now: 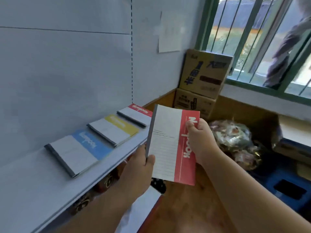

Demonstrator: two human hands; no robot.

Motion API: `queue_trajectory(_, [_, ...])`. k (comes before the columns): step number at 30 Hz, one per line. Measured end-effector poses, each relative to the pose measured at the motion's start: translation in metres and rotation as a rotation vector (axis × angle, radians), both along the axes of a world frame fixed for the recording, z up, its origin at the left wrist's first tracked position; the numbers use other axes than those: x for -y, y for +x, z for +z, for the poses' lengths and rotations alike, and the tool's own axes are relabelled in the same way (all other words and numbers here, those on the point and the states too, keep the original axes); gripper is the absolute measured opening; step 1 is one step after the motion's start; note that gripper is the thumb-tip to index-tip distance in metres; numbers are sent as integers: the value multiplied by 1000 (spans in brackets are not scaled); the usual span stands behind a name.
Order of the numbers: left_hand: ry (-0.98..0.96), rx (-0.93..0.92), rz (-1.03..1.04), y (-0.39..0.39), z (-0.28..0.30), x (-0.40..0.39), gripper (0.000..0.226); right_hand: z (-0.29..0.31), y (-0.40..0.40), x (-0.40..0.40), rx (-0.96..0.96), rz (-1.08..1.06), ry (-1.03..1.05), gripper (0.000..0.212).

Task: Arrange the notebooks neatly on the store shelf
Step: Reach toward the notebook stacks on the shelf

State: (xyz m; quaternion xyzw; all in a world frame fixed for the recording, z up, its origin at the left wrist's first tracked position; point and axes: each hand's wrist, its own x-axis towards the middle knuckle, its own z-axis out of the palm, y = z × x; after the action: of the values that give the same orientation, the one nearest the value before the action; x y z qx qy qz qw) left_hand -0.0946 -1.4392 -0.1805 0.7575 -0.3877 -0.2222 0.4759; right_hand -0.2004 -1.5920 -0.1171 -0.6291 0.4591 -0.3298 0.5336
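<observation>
Nearest me, my left hand (139, 165) pinches the grey spine edge of a red-and-white paper notebook (170, 147), and my right hand (200, 140) grips its red band, thumb over the white lettering. I read that lettering as "Notebook", partly hidden by the thumb. The book is in the air, just off the front right edge of the pale grey store shelf (33, 190), its long axis running near to far.

The shelf lies to the left of both hands, so my left hand is the nearer one to it. On it, flat in a row going far and right, lie a blue-and-white notebook (75, 153), a yellow-and-white notebook (112, 130) and a second red-and-white notebook (134, 115), each turned with its spine to the left. I judge the held book has to swing left and turn to match.

Beyond stand two stacked brown cardboard boxes (202, 81) with printed characters I cannot read.
</observation>
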Motion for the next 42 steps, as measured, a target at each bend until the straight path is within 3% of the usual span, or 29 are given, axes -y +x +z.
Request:
queue_trajectory(5, [0, -145, 148, 68, -20, 80, 11, -18, 93, 94, -74, 201, 133, 20])
queue_trajectory(7, [27, -185, 199, 90, -17, 111, 12, -24, 125, 131, -177, 268, 43, 23])
queue_trajectory(12, [189, -259, 204, 137, -10, 169, 21, -31, 202, 215, -431, 444, -128, 7])
queue_trajectory(19, [473, -49, 458, 178, -19, 223, 23, -78, 305, 266, -605, 691, -292, 21])
queue_trajectory(22, [559, -59, 545, 180, -29, 236, 38, -89, 331, 282, -701, 871, -367, 20])
queue_trajectory(26, [676, -25, 662, 181, -36, 252, 35, -90, 357, 299, -738, 1092, -493, 22])
queue_trajectory(31, [850, 41, 814, 179, -33, 262, 43, -101, 359, 306, -825, 1138, -661, 26])
queue_trajectory(36, [791, 36, 893, 170, -27, 259, 39, -90, 348, 293, -735, 1089, -804, 40])
queue_trajectory(42, [538, 70, 1118, 120, -16, 191, 30, -56, 311, 206, -366, 1247, -817, 29])
